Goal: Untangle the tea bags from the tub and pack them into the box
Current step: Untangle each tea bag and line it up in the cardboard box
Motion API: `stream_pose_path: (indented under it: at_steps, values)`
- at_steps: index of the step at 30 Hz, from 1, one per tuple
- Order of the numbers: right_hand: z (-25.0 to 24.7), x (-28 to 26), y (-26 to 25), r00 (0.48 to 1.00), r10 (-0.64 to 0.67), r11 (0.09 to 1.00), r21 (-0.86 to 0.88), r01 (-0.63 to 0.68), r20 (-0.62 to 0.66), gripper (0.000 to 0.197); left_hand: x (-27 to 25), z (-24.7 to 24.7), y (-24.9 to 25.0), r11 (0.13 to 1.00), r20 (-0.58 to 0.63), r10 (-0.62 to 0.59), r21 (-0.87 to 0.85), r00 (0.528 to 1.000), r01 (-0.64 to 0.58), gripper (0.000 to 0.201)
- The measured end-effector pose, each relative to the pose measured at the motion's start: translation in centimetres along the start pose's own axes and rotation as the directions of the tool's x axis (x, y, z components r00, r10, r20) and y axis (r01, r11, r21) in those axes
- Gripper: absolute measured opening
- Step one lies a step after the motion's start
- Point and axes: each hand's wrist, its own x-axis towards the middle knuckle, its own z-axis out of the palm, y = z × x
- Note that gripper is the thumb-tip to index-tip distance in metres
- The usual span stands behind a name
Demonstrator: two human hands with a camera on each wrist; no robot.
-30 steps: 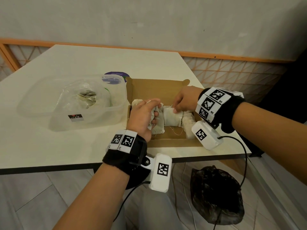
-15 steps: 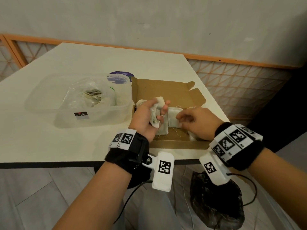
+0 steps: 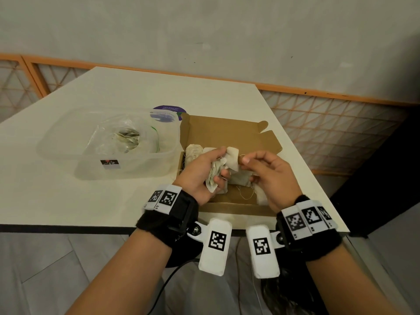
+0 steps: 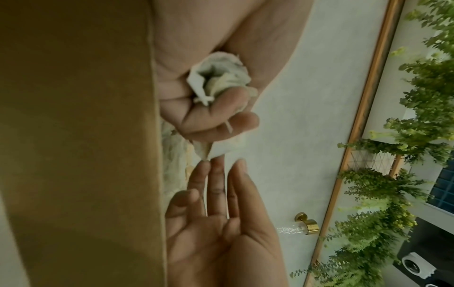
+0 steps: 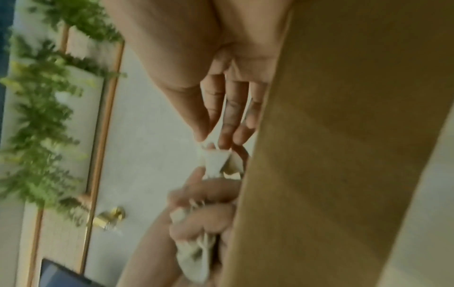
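Note:
My left hand (image 3: 212, 165) grips a crumpled bunch of white tea bags (image 3: 214, 178) just above the open cardboard box (image 3: 227, 133). My right hand (image 3: 245, 162) faces it and pinches a corner of one bag (image 3: 234, 155) sticking out of the bunch. The left wrist view shows the bunch (image 4: 218, 77) in my curled fingers and the right fingertips (image 4: 216, 170) at the bag's tip. The pinched corner (image 5: 213, 159) also appears in the right wrist view. More tea bags (image 3: 193, 152) lie in the box. The clear plastic tub (image 3: 68, 153) stands to its left.
A crumpled clear plastic bag (image 3: 127, 139) lies inside the tub. A round purple disc (image 3: 169, 110) sits behind the tub. The box lies close to the table's front edge (image 3: 68, 226) and right edge. A black bag (image 3: 284, 292) is on the floor below.
My right hand left the far side of the box, swung round to the near side and came up to the bunch. My left hand kept its hold and rose slightly.

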Motion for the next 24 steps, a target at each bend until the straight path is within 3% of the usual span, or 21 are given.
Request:
stream_pose_path:
  at_steps: [4, 6, 10, 13, 18, 24]
  values:
    - [-0.45, 0.02, -0.14, 1.000, -0.021, 0.995, 0.101, 0.018, 0.022, 0.011, 0.12, -0.04, -0.22, 0.995, -0.028, 0.066, 0.077, 0.997, -0.064, 0.009]
    - [-0.23, -0.01, -0.02, 0.999, -0.038, 0.999, 0.028, 0.037, 0.024, 0.008, 0.02, -0.02, -0.36, 0.991, -0.026, 0.095, 0.095, 0.995, -0.092, 0.001]
    - [0.01, 0.20, 0.49, 0.997, 0.016, 0.996, -0.089, -0.009, 0.080, 0.031, -0.13, -0.01, -0.18, 0.995, 0.018, 0.089, 0.047, 0.996, -0.089, 0.004]
    - [0.23, 0.19, 0.35, 0.985, 0.077, 0.990, -0.129, -0.057, 0.153, 0.026, -0.22, -0.03, -0.12, 0.997, 0.054, 0.082, -0.006, 0.995, -0.082, 0.007]
    - [-0.07, 0.45, 0.17, 0.980, 0.098, 0.992, 0.058, -0.110, 0.173, 0.023, -0.42, 0.10, -0.19, 0.996, 0.107, 0.091, -0.012, 0.990, -0.090, 0.005]
    - [-0.50, 0.40, 0.31, 0.998, -0.022, 0.988, 0.154, 0.013, 0.063, 0.020, -0.23, 0.00, -0.12, 0.998, 0.040, 0.062, -0.003, 0.997, -0.062, 0.023]
